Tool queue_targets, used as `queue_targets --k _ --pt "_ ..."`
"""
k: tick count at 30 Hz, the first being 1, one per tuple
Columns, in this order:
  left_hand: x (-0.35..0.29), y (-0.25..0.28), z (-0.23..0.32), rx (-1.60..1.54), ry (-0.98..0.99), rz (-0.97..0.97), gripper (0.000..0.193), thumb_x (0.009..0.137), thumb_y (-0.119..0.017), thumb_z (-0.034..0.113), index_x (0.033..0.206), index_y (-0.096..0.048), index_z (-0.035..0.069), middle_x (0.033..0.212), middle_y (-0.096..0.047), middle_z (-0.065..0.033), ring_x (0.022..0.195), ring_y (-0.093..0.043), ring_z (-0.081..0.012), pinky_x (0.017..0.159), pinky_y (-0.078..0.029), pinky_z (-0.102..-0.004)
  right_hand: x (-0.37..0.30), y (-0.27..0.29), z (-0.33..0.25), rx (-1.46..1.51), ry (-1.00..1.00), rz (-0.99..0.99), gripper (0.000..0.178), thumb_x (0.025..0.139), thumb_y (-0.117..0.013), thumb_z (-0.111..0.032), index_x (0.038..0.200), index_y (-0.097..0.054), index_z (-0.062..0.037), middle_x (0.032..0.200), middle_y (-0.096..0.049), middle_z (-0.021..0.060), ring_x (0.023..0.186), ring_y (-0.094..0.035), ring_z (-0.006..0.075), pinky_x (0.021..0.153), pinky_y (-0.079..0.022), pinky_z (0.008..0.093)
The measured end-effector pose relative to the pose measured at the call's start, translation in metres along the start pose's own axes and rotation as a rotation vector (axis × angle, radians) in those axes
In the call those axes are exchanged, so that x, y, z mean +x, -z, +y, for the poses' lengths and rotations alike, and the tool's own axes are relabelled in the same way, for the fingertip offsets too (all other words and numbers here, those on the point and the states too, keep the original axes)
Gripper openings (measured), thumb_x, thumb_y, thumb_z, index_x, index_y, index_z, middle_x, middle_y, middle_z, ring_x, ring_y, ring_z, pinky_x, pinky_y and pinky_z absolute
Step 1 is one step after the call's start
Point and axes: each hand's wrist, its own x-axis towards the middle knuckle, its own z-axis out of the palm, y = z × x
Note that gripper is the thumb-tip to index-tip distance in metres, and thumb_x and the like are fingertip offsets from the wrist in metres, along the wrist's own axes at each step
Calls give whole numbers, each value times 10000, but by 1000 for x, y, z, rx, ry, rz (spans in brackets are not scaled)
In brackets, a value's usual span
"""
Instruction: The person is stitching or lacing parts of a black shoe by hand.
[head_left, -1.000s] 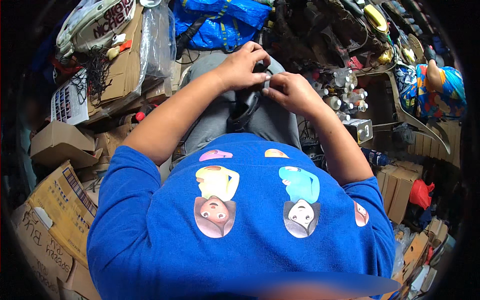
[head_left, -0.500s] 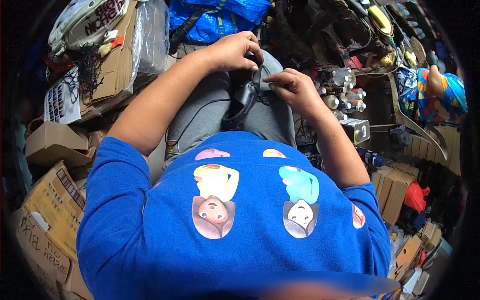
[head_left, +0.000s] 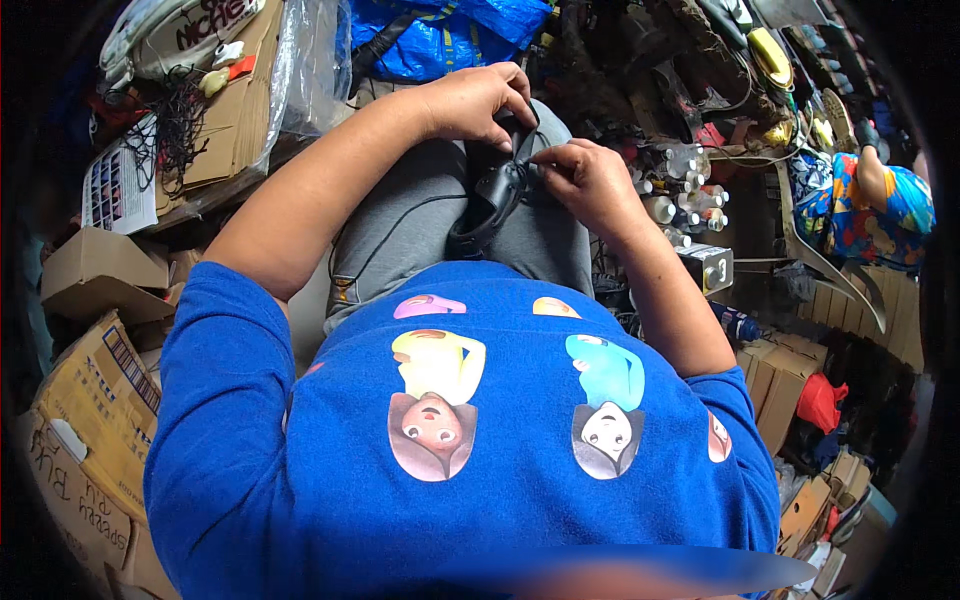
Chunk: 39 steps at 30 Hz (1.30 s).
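A black shoe (head_left: 493,198) rests in my lap between my grey-trousered thighs, its opening toward my belly. My left hand (head_left: 487,105) is curled over the shoe's far end, thumb on the near side and fingers on the far side, gripping it. Beside the laced part, my right hand (head_left: 590,182) has its thumb and index finger pinched together at a black shoelace (head_left: 524,165). Its fingertips partly hide the lace. From the shoe a thin black cord (head_left: 410,212) runs left across my thigh. The shoe's far end is mostly covered by my left hand.
Flattened cardboard (head_left: 232,130) with tangled black cords lies at the left, above an open carton (head_left: 105,275). A blue bag (head_left: 450,40) sits ahead. Small bottles (head_left: 690,195) and a metal can (head_left: 708,266) stand at the right. Another person's colourful clothing (head_left: 905,205) shows far right.
My right fingertips have come closer to the laces and pinch there. My left hand keeps its grip, its thumb shifted slightly. The shoe has tilted a little.
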Motion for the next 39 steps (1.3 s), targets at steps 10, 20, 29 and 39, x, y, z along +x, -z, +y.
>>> queue_targets --k 10,20,29,39 --pt "1 -2 -1 -41 11 7 437 619 -782 107 1047 -699 145 1162 -525 -81 1110 -512 -252 944 -432 -331 1 -9 37 340 -99 -67 172 792 -706 -122 962 -730 -135 785 -526 29 740 -563 141 671 -469 285" --pt "-9 -9 -9 -75 -44 104 441 628 -768 88 1057 -691 152 1169 -525 -78 1120 -510 -251 955 -431 -330 10 -27 21 269 -36 62 167 726 -757 -174 846 -695 -76 789 -614 82 708 -596 194 649 -471 315" --pt "-88 -5 49 208 311 -104 324 687 -741 169 948 -590 50 1148 -506 -140 990 -574 -354 856 -473 -416 -4 14 17 -177 4 -38 206 710 -729 -284 850 -691 -138 930 -590 76 939 -563 275 841 -389 406" --pt "-141 76 41 -26 386 393 144 881 -570 154 957 -531 39 744 -518 -78 709 -498 -149 686 -433 -307 -17 24 44 882 -376 -495 143 813 -687 -146 904 -598 -83 868 -567 -53 865 -514 51 818 -393 223"
